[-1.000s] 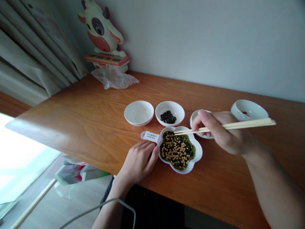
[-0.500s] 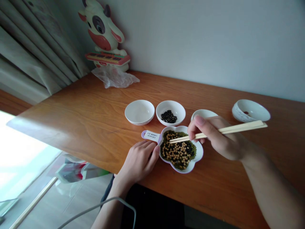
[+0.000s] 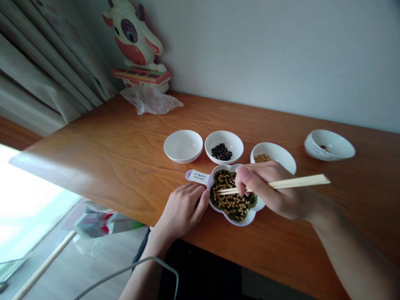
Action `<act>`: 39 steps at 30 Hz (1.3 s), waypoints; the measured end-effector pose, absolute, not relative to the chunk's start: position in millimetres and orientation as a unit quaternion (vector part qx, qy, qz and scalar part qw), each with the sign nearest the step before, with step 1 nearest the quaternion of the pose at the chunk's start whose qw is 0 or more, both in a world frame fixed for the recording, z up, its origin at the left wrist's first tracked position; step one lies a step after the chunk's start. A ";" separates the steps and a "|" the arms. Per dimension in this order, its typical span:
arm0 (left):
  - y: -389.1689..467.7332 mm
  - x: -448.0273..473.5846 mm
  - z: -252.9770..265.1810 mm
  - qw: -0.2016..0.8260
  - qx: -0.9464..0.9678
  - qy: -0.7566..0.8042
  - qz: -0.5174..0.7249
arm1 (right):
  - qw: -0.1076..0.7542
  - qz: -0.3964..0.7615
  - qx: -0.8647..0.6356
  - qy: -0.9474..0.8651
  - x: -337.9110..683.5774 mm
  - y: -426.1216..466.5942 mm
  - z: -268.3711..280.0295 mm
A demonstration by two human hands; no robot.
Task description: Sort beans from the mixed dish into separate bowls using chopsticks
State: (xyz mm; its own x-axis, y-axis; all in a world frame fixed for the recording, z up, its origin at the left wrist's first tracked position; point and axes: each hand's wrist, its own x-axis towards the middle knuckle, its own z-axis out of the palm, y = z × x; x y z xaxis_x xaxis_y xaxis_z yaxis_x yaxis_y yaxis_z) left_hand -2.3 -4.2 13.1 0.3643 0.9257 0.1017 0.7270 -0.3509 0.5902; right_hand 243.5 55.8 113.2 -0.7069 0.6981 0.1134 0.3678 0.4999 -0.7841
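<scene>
My right hand (image 3: 267,183) is closed around a pair of wooden chopsticks (image 3: 298,181). Their tips reach down among the mixed beans (image 3: 233,204), tan, black and green, in a white flower-shaped dish (image 3: 250,218). At the dish's left rim is my left hand (image 3: 184,208), fingers curled and thumb against the edge, just below the labelled purple handle (image 3: 197,177). Behind the dish stand a bowl with black beans (image 3: 221,152) and, partly covered by my right hand, a bowl (image 3: 283,154) with tan beans (image 3: 261,158). Whether the chopstick tips pinch a bean is too small to tell.
A white bowl (image 3: 183,146) with nothing visible in it stands left of the black-bean bowl. Far right, another bowl (image 3: 331,146) holds something small and reddish-brown. At the back left are a cow toy keyboard (image 3: 140,75) and a clear plastic bag (image 3: 151,102). A grey cable (image 3: 140,262) crosses the lower left.
My right hand has moved left and slightly down with the chopsticks, their tips now further left in the beans. More of the tan-bean bowl shows. My left hand stays in place.
</scene>
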 end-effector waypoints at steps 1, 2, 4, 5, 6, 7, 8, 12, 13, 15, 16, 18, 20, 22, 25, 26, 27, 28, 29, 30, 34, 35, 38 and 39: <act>-4.3 -2.3 13.3 0.231 0.793 0.521 0.215 | 0.220 0.388 -0.322 -0.835 244.6 55.3 113.6; -4.3 -2.3 13.3 0.231 0.793 0.521 0.215 | 0.224 0.392 -0.324 -0.831 245.5 54.9 113.9; -4.6 -2.4 13.4 0.230 0.794 0.519 0.218 | 0.222 0.400 -0.315 -0.832 246.1 54.2 114.2; -4.7 -2.4 13.4 0.228 0.794 0.519 0.220 | 0.213 0.402 -0.305 -0.837 245.6 54.0 114.1; -4.8 -2.5 13.3 0.225 0.794 0.519 0.222 | 0.203 0.400 -0.295 -0.843 244.8 54.1 114.1; -4.9 -2.5 13.2 0.222 0.795 0.519 0.223 | 0.194 0.395 -0.288 -0.851 243.8 54.4 114.2; -4.9 -2.5 13.2 0.220 0.795 0.519 0.224 | 0.187 0.386 -0.285 -0.857 243.0 54.7 114.5; -4.7 -2.5 12.6 0.220 0.794 0.520 0.224 | 0.202 0.360 -0.313 -0.855 245.5 56.0 117.3; -4.7 -2.5 12.4 0.221 0.793 0.522 0.223 | 0.208 0.364 -0.319 -0.850 247.4 56.0 118.0; -4.9 -2.5 12.1 0.221 0.792 0.524 0.221 | 0.211 0.387 -0.321 -0.838 250.9 55.4 118.6; -5.0 -2.5 12.0 0.221 0.792 0.525 0.220 | 0.208 0.402 -0.316 -0.834 251.8 54.8 118.5; -5.3 -2.5 12.0 0.223 0.792 0.524 0.219 | 0.196 0.422 -0.303 -0.832 251.1 53.6 117.4; -5.4 -2.6 12.2 0.223 0.793 0.523 0.218 | 0.184 0.414 -0.302 -0.839 248.2 52.9 116.0; -5.1 -2.6 12.4 0.223 0.794 0.522 0.217 | 0.189 0.383 -0.316 -0.847 245.8 53.1 115.7; -4.5 -2.8 12.7 0.225 0.794 0.522 0.215 | 0.210 0.356 -0.344 -0.843 248.6 55.1 118.6; -4.4 -2.9 12.7 0.226 0.794 0.522 0.214 | 0.214 0.360 -0.348 -0.839 251.1 55.9 120.2; -4.4 -3.0 12.7 0.227 0.794 0.522 0.213 | 0.217 0.366 -0.350 -0.834 254.1 56.4 122.0; -4.5 -3.0 12.6 0.229 0.794 0.522 0.212 | 0.219 0.374 -0.349 -0.831 256.9 56.8 123.7; -4.7 -3.1 12.4 0.230 0.794 0.521 0.211 | 0.218 0.383 -0.347 -0.828 259.4 56.9 125.1; -4.8 -3.1 12.1 0.230 0.794 0.521 0.211 | 0.214 0.394 -0.343 -0.826 261.1 56.7 126.1; -4.5 -2.6 11.5 0.230 0.793 0.523 0.211 | 0.164 0.437 -0.319 -0.825 259.1 54.5 124.3; -4.3 -2.5 11.6 0.230 0.793 0.523 0.212 | 0.152 0.436 -0.315 -0.829 257.1 53.9 123.1; -4.2 -2.4 12.3 0.230 0.794 0.521 0.213 | 0.140 0.402 -0.319 -0.847 252.1 52.4 120.9; -4.3 -2.5 12.5 0.230 0.794 0.520 0.213 | 0.148 0.388 -0.325 -0.850 251.5 52.2 121.2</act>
State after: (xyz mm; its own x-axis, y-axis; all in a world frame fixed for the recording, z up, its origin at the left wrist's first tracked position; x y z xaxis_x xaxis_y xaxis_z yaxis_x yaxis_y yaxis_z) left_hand -2.5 -4.3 12.5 0.3679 0.9245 0.0998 0.7282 -0.3532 0.5873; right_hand 251.5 52.2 121.2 -0.7450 0.6670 -0.0010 0.4381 0.4881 -0.7549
